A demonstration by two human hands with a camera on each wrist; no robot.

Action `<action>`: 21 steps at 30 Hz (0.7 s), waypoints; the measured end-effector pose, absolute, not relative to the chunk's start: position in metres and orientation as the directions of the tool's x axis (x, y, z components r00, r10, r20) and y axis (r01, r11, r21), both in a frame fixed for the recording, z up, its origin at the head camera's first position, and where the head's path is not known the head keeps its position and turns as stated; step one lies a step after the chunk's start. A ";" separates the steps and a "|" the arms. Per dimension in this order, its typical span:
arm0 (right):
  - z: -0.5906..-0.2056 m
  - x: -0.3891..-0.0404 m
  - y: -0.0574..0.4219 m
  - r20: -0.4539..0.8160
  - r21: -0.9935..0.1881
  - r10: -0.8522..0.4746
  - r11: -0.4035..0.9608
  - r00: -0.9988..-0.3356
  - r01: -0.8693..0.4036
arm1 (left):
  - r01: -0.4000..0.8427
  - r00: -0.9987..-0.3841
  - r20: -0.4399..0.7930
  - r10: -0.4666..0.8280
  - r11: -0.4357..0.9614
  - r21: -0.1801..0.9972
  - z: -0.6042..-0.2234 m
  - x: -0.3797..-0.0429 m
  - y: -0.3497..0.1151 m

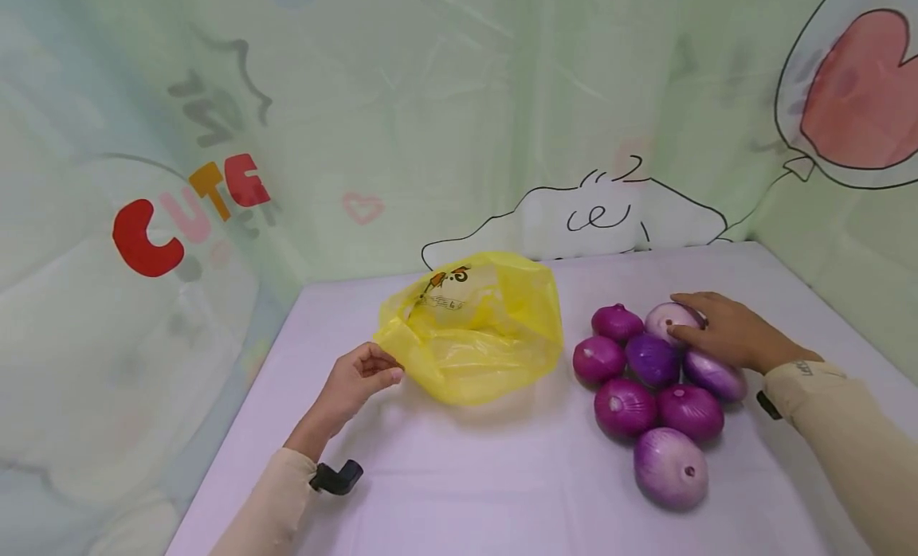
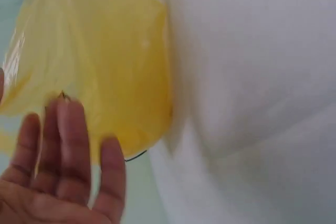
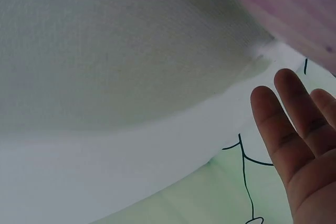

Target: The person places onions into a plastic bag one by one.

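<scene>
A crumpled yellow plastic bag (image 1: 473, 333) stands on the table with its mouth gaping. At its left edge is my left hand (image 1: 362, 373), fingers slightly bent and thumb apart; in the left wrist view the fingers (image 2: 73, 150) extend in front of the bag (image 2: 110, 51). My right hand (image 1: 731, 329) reaches over the far right of a group of purple onions, with fingers and thumb spread about a pale onion (image 1: 667, 321). Below that hand lies a streaked purple-white onion (image 1: 717, 377). The right wrist view shows straight fingers (image 3: 278, 129) and part of an onion (image 3: 294, 14).
Several more onions lie close together, among them a dark purple onion (image 1: 653, 361) in the middle and a pale onion (image 1: 670, 468) nearest me. A light cloth covers the table (image 1: 466, 492). Behind hangs a printed curtain (image 1: 402, 126).
</scene>
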State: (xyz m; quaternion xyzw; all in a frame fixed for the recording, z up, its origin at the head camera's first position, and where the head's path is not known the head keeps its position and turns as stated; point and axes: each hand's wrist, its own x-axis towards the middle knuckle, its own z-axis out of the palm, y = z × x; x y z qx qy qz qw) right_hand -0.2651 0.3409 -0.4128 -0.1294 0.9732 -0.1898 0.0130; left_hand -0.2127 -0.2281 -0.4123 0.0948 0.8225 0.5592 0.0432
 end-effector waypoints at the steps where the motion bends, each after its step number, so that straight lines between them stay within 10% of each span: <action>1: -0.412 -0.265 0.341 0.021 -0.374 -0.255 0.895 -0.967 -0.244 | 0.111 -0.981 0.037 0.189 0.401 0.909 -0.413 -0.212 -0.224; 21: -0.416 -0.272 0.339 -0.029 -0.480 -0.212 0.860 -0.977 -0.172 | 0.036 -0.984 0.123 -0.127 0.536 0.844 -0.423 -0.214 -0.158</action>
